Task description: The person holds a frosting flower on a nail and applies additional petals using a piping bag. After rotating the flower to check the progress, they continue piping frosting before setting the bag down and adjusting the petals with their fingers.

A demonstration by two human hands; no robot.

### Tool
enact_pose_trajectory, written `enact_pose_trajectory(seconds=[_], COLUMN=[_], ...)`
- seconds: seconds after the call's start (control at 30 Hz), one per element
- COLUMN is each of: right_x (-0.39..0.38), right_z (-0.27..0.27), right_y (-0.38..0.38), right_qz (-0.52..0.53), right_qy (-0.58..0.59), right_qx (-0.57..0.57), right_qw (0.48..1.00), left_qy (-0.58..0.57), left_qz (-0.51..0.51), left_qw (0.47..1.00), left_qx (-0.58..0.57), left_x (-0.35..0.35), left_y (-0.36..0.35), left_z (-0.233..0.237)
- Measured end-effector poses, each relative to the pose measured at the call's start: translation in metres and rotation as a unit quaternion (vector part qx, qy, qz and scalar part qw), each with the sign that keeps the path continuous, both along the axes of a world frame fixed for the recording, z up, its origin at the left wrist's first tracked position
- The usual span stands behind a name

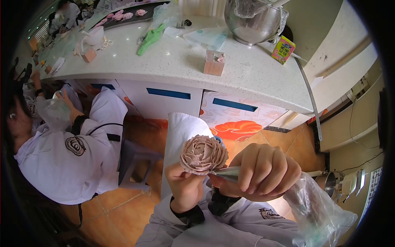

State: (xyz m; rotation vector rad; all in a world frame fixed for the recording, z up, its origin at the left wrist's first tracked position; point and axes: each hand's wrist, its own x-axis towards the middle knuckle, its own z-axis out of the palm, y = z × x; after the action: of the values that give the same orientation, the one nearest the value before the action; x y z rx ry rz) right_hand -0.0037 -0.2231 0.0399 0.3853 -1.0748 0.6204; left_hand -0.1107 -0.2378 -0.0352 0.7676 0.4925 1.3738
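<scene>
A dusty-pink piped cream flower (203, 154) with many layered petals is in front of me, above my lap. My left hand (186, 188) is closed beneath it and holds it up; whatever supports the flower from below is hidden. My right hand (265, 169) grips a clear piping bag (319, 206), its fingers wrapped round the upper part. The metal piping tip (228, 173) points left and touches, or nearly touches, the lower right petals. The loose end of the bag hangs down to the right of my right hand.
On the speckled counter (173, 66) stand a wooden block (214, 63), a steel mixing bowl (251, 24), a yellow-pink box (283, 50) and a green piping bag (151, 39). A dark tray (131, 16) holds pink flowers. A co-worker in white (74, 152) sits at left beside a stool (138, 160).
</scene>
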Motion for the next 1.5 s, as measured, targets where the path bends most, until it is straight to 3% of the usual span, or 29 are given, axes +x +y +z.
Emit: enact_pose_trajectory(seconds=[0.5,0.6,0.8,0.93,1.13,1.3,1.5], right_x=[0.001,-0.001,-0.001,-0.001,-0.001,0.003,0.005], right_z=[0.003,0.001,0.001,0.001,0.003,0.002,0.004], right_y=[0.0,0.001,0.002,-0.001,0.0,0.001,0.0], right_qz=[-0.028,-0.029,-0.032,-0.038,-0.034,-0.023,-0.007], right_qy=[-0.012,0.002,0.006,0.013,-0.002,-0.02,-0.04], right_qx=[0.017,0.028,0.031,0.017,0.047,0.067,0.079], right_qw=[0.999,0.999,0.999,0.999,0.998,0.997,0.996], left_qy=[0.031,-0.041,-0.048,0.018,0.022,-0.079,-0.013], left_qz=[0.028,0.036,0.038,0.032,0.026,0.03,0.011], left_qw=[0.999,0.997,0.996,0.999,0.999,0.995,1.0], left_qx=[0.017,-0.06,-0.064,0.033,0.035,-0.056,-0.001], left_x=[-0.001,0.003,0.003,-0.001,-0.002,0.003,0.0], left_y=[0.0,-0.002,-0.002,-0.002,-0.003,-0.004,-0.004], left_z=[0.001,0.018,0.017,-0.005,-0.008,0.021,0.005])
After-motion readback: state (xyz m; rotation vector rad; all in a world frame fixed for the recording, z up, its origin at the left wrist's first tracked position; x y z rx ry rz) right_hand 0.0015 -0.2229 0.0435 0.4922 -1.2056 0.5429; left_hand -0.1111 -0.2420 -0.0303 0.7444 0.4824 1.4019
